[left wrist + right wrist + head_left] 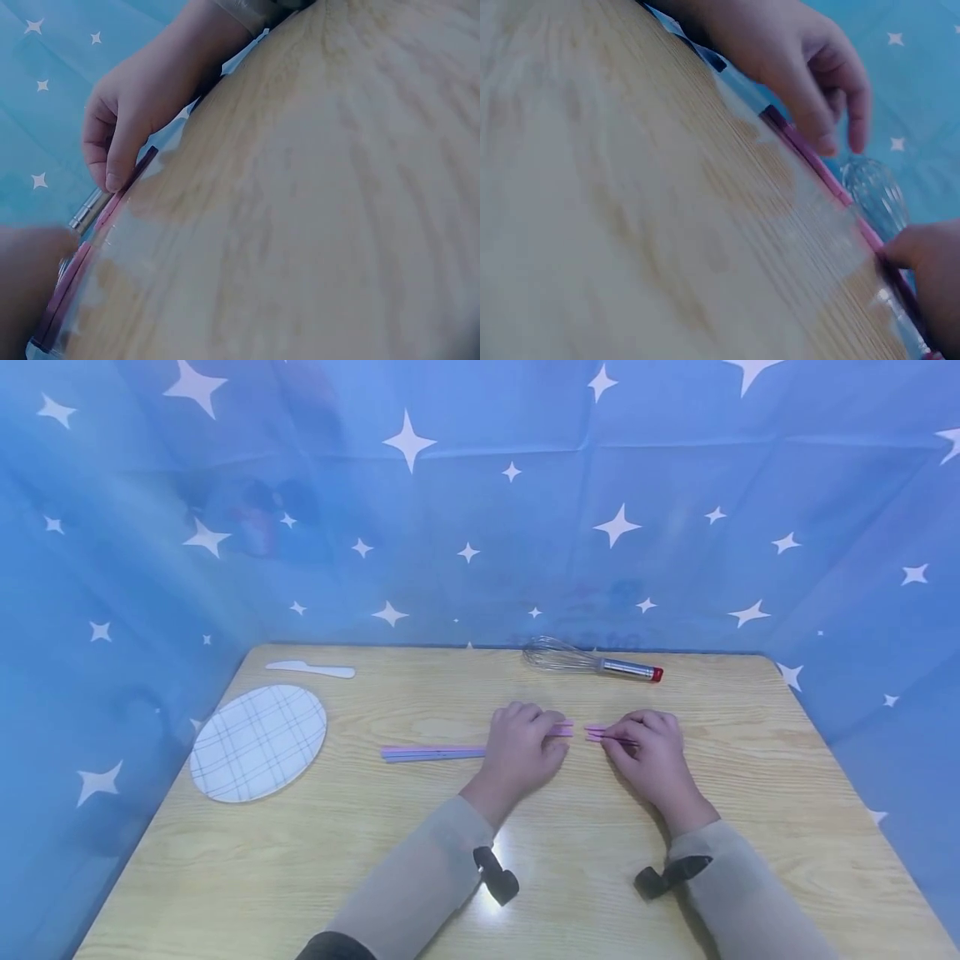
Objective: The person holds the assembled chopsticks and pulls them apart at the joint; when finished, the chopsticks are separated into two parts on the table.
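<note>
In the head view my left hand (525,750) reaches over the wood-grain table, thumb and fingertips on either side of slim pink sticks (562,729). Their ends stick out toward the right. Across a small gap, my right hand (651,752) pinches another set of pink sticks (592,733), which turn dark beneath the fingers. The left wrist view shows the right thumb pressed along a pink and dark stick (112,206). Left of the left hand lies a bundle of pink and bluish sticks (433,753), its right end hidden by that hand.
A white plate with a checked line pattern (258,743) lies at the table's left edge. Behind it is a white knife (311,669). A wire whisk (592,662) with a red-tipped handle lies along the back edge. Blue star-printed cloth (465,502) surrounds the table.
</note>
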Motion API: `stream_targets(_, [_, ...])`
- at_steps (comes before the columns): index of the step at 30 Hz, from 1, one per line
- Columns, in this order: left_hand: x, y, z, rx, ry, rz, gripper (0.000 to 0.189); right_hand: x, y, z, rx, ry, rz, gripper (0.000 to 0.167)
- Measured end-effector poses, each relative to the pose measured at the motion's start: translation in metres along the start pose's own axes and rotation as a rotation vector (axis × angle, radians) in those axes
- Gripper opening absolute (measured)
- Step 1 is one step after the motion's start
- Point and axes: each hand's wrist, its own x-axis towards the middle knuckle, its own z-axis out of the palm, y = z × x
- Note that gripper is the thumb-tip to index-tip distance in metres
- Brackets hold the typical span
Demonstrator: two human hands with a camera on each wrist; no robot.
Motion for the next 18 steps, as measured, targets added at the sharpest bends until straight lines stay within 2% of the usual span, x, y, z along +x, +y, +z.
stream_targets(3, [-0.001,-0.001,-0.002,-0.032,-0.050,-0.025,0.042,0.004,-0.003,0.007,0.018,0.013,-0.012,0.010])
stream_targets(8, [-0.001,0.000,-0.005,-0.068,-0.101,-0.050,0.049,0.011,-0.012,0.020,0.039,0.012,-0.048,0.008])
stream_targets(14, [-0.003,0.003,-0.010,-0.071,-0.112,-0.069,0.056,0.017,-0.025,0.032,0.056,-0.027,-0.064,0.007])
stream_targets(18, [-0.006,0.003,-0.013,-0.119,-0.092,-0.059,0.060,0.019,-0.031,0.036,0.066,-0.049,-0.082,0.009])
